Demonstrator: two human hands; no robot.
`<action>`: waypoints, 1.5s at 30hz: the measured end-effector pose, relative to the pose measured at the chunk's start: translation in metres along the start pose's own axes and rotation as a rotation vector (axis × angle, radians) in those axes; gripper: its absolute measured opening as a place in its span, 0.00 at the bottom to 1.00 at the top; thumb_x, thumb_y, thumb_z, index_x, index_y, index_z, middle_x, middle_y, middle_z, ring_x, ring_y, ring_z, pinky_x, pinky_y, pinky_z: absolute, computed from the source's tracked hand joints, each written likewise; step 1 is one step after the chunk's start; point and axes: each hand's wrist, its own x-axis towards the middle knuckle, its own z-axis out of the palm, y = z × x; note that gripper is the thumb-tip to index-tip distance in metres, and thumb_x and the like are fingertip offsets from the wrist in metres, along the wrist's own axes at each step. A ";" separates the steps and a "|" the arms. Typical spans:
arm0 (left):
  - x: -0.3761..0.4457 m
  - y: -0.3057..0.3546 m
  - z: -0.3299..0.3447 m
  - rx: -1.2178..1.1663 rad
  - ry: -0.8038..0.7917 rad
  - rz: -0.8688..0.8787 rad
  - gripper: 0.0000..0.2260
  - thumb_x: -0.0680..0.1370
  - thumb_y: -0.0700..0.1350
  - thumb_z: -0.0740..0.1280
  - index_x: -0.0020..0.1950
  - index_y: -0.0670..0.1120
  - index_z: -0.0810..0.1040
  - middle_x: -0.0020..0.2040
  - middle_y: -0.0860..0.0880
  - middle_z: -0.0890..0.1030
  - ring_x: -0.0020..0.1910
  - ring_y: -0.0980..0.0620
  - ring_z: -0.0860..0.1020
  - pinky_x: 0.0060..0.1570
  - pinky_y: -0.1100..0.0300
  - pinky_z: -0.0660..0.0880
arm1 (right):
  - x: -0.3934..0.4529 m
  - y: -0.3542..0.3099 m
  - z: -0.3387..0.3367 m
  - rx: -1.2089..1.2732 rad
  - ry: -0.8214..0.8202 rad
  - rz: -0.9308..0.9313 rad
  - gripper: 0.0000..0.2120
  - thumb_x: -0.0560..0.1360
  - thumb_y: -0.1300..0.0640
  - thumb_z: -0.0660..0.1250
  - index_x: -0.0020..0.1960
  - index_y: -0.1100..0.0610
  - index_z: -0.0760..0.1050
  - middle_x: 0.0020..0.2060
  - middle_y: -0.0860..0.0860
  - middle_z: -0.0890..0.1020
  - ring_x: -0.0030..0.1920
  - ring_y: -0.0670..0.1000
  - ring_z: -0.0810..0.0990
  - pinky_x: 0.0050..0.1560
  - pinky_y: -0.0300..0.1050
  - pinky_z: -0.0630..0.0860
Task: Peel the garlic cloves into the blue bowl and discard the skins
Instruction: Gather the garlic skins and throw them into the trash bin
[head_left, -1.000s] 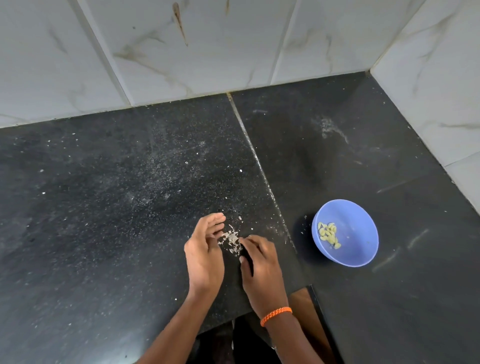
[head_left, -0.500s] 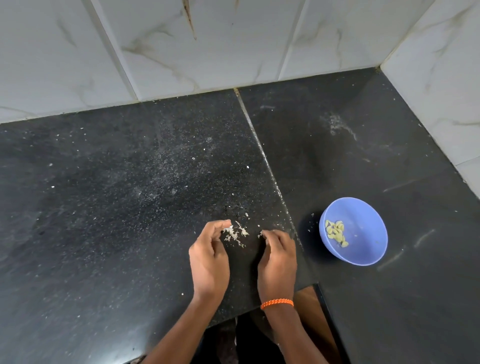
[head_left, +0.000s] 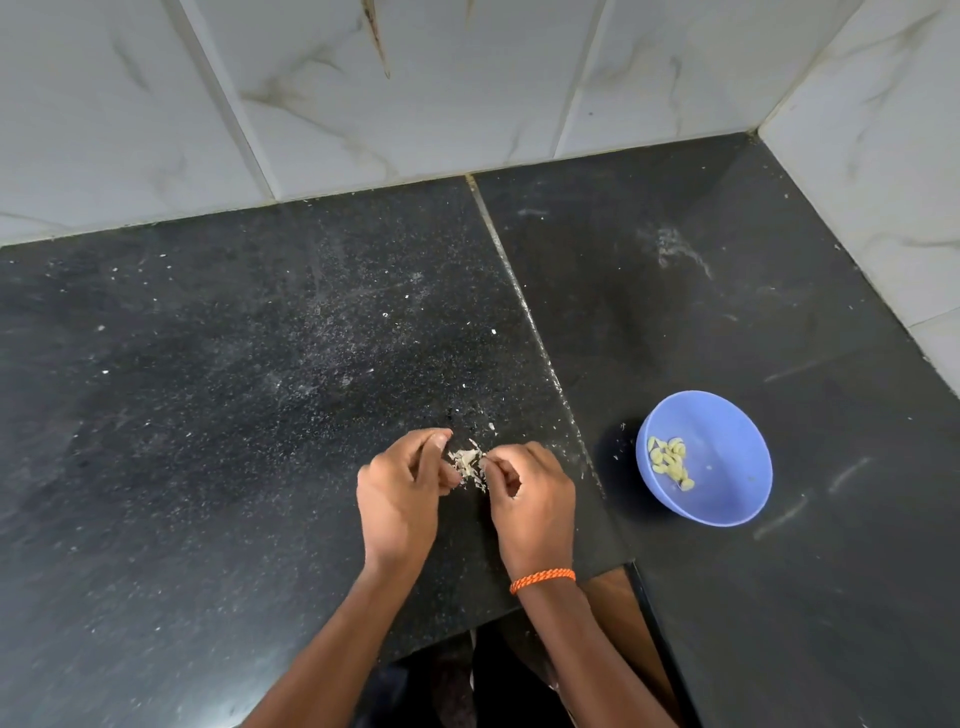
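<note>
On the black speckled stone countertop (head_left: 218, 395), near its front edge and just left of the pale seam between the two slabs, lies a small heap of papery off-white garlic skins (head_left: 467, 462). Both hands meet over it: the left hand (head_left: 402, 491) curls its fingers in from the left, and the right hand (head_left: 530, 488), an orange braided band (head_left: 542, 580) on its wrist, pinches at the heap's right side with thumb and fingertips. Whether the left hand grips any skin I cannot tell. Coming from both sides looks meant to herd the scraps together for discarding. The round blue plastic bowl (head_left: 727, 499) stands well to the right, past the seam, with the pale yellow peeled garlic cloves (head_left: 670, 460) inside, out of the mess.
</note>
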 end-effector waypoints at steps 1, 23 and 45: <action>-0.001 0.001 0.000 0.016 -0.024 0.018 0.10 0.87 0.44 0.65 0.58 0.52 0.87 0.33 0.52 0.85 0.32 0.55 0.84 0.41 0.50 0.84 | 0.001 0.001 0.000 -0.007 0.002 0.001 0.05 0.77 0.60 0.76 0.44 0.54 0.82 0.39 0.44 0.79 0.41 0.46 0.77 0.42 0.39 0.73; 0.001 -0.017 -0.016 0.170 0.026 0.123 0.29 0.72 0.21 0.59 0.55 0.50 0.86 0.45 0.55 0.84 0.39 0.53 0.81 0.43 0.55 0.82 | 0.014 -0.007 0.011 -0.208 -0.358 -0.374 0.30 0.72 0.75 0.63 0.71 0.60 0.76 0.67 0.51 0.74 0.69 0.53 0.72 0.69 0.47 0.76; -0.037 -0.017 0.023 0.119 0.404 0.037 0.20 0.80 0.29 0.63 0.64 0.48 0.85 0.57 0.54 0.86 0.59 0.53 0.83 0.65 0.49 0.80 | 0.013 0.025 0.015 -0.105 -0.479 -0.828 0.14 0.83 0.63 0.63 0.66 0.60 0.80 0.65 0.51 0.78 0.70 0.53 0.74 0.71 0.47 0.73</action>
